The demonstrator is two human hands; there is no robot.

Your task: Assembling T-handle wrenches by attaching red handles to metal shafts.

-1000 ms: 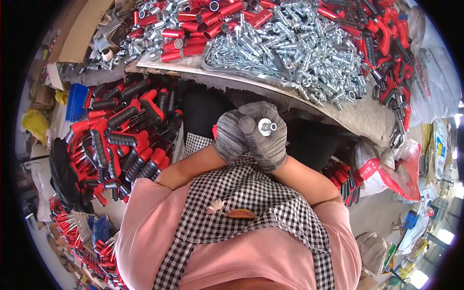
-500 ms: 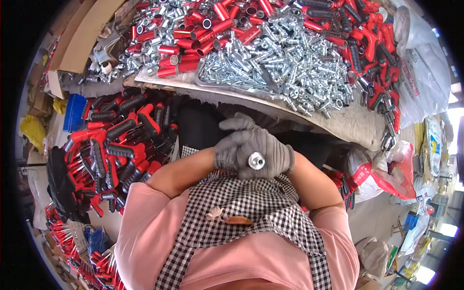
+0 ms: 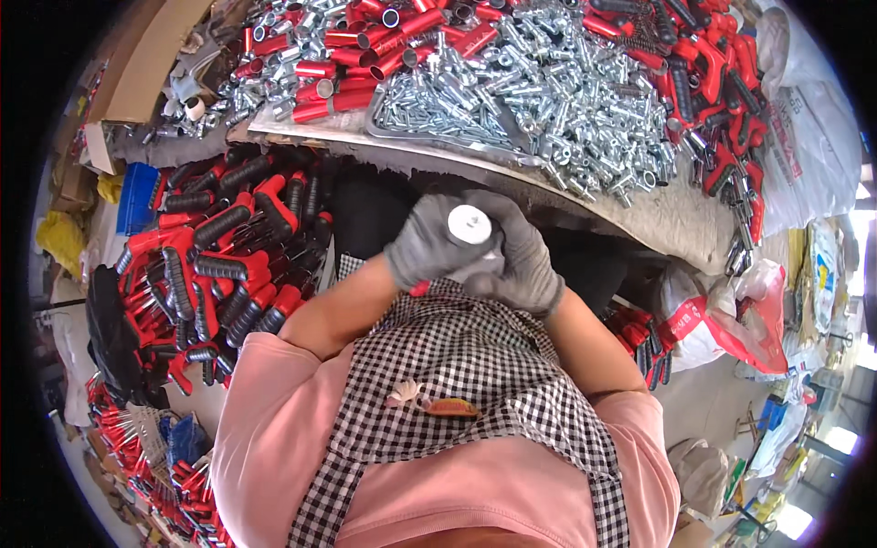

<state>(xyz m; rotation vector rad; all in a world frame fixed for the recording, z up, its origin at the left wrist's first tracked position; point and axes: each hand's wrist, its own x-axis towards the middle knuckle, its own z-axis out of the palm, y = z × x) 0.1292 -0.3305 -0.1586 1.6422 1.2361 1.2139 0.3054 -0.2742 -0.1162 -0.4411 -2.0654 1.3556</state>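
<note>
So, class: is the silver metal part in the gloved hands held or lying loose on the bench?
Held. Both gloved hands, left hand and right hand, wrap the silver part; only its round end shows.

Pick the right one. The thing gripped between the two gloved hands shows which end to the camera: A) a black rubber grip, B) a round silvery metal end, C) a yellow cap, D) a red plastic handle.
B: between the left hand and the right hand, both in grey gloves, a metal part shows a round, shiny silvery end face toward the camera.
</note>
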